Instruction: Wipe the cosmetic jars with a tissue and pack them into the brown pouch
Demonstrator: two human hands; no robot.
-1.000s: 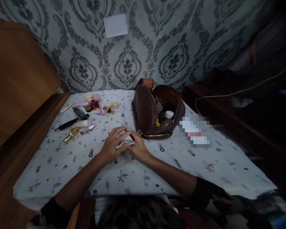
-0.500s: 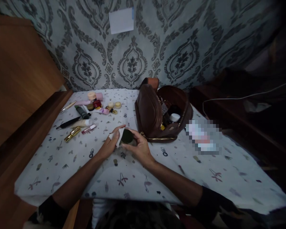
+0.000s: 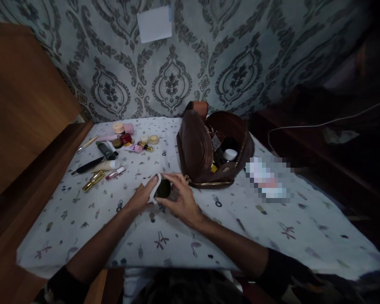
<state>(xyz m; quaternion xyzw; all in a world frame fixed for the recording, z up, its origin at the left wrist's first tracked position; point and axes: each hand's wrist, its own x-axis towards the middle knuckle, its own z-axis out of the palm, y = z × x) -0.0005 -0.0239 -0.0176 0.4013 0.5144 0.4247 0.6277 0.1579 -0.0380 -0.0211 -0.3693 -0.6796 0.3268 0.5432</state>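
Note:
Between my two hands, over the front middle of the table, is a round dark green jar (image 3: pixel 163 188). My right hand (image 3: pixel 184 200) curls its fingers and thumb around the jar's right side. My left hand (image 3: pixel 143 196) is closed on a white cloth or wipe (image 3: pixel 154 191), pressed against the jar's left side. Part of the jar is hidden by the cloth and fingers. Just beyond my right hand stands an open brown leather bag (image 3: pixel 194 147), holding a white-lidded jar (image 3: pixel 230 154) and other small items.
Cosmetics lie at the left: a gold tube (image 3: pixel 93 181), a pink lip gloss (image 3: pixel 115 173), a cream tube (image 3: pixel 109 165), a dark green tube (image 3: pixel 105 150) and a red jar (image 3: pixel 126 139). A blurred-out object (image 3: pixel 267 179) rests right of the bag. The patterned cloth (image 3: pixel 139 236) covers the table.
The jar has turned and tilted in my hands, and the cloth now wraps its left edge. My right hand has shifted slightly left around it. The view has moved a little.

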